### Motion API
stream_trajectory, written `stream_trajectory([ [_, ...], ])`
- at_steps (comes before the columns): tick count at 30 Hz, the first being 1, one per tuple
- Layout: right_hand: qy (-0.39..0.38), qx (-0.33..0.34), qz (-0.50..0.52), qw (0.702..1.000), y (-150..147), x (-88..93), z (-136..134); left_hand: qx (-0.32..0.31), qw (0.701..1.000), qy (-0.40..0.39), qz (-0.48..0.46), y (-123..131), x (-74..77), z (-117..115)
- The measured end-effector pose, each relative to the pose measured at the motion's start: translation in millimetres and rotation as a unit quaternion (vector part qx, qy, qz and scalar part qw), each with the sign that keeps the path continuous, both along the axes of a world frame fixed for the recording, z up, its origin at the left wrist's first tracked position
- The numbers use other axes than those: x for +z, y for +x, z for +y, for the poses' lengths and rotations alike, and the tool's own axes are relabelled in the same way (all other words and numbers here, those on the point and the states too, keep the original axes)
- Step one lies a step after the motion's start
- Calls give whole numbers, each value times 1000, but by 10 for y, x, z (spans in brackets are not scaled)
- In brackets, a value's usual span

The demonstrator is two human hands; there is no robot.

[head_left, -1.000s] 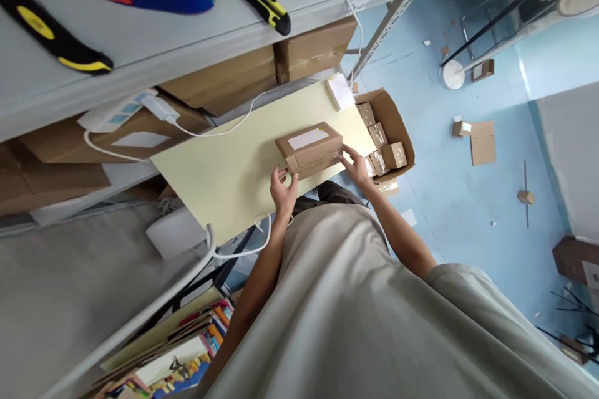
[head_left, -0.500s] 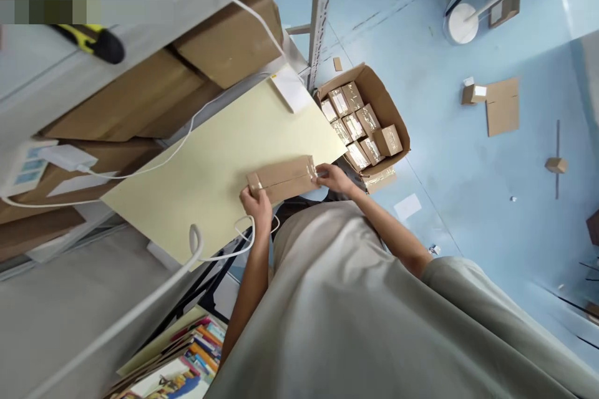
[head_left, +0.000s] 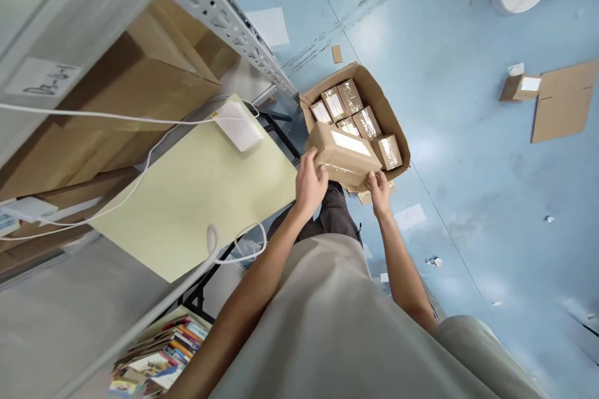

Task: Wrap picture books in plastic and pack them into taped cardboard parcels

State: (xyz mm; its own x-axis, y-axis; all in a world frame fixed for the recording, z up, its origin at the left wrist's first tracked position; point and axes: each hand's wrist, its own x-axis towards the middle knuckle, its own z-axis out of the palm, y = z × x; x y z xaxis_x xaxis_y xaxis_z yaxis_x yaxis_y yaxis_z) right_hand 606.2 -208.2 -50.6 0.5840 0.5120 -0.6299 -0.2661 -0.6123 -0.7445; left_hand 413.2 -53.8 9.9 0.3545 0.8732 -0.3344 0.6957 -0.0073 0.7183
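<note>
- Left hand [head_left: 311, 186]: partly curled, thumb and fingers pinching the left end of the parcel, thumb on the near face.
- Right hand [head_left: 379, 193]: fingers bent, thumb and fingertips gripping the near right corner of the same parcel.
- Parcel [head_left: 344, 159], 1: brown cardboard, taped, white label on its upper face; held tilted between the 2 hands, over the near part of the open carton. Contact with the boxes beneath: cannot be told.
- Open carton [head_left: 384, 107], 1: brown, flaps up, on the floor.
- Small boxes [head_left: 367, 123], at least 6 visible: brown, shiny with tape, packed inside the open carton, several with white labels; others may be hidden by the parcel.
- Counter [head_left: 201, 193], 1: pale yellow top, to the left of the hands.
- White box [head_left: 238, 126], 1: lying at the far end of the counter, a white cable [head_left: 140, 178] running beside it.
- Metal shelf upright [head_left: 224, 19], 1: grey, perforated; brown cartons [head_left: 135, 90] behind it.
- Books [head_left: 175, 352]: a stack, below the counter's near side.
- Floor [head_left: 449, 212]: blue; bearing scraps of paper and, at far right, 1 flat cardboard sheet [head_left: 564, 103] next to 1 little labelled box [head_left: 520, 87].
</note>
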Motion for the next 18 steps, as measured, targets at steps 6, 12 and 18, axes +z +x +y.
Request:
stream_trajectory([
  [6, -69, -50, 35, 996, 140, -1140, 380, -51, 998, -38, 28, 822, -1423, 768],
  [12, -51, 20, 122, 991, -53, -2093, 1178, -61, 991, -93, 73, 810, -2362, 1584],
  [18, -69, 97, 267, 956, -137, -2303, 1511, -19, 986, -110, 124, 501, -2141, 1222],
])
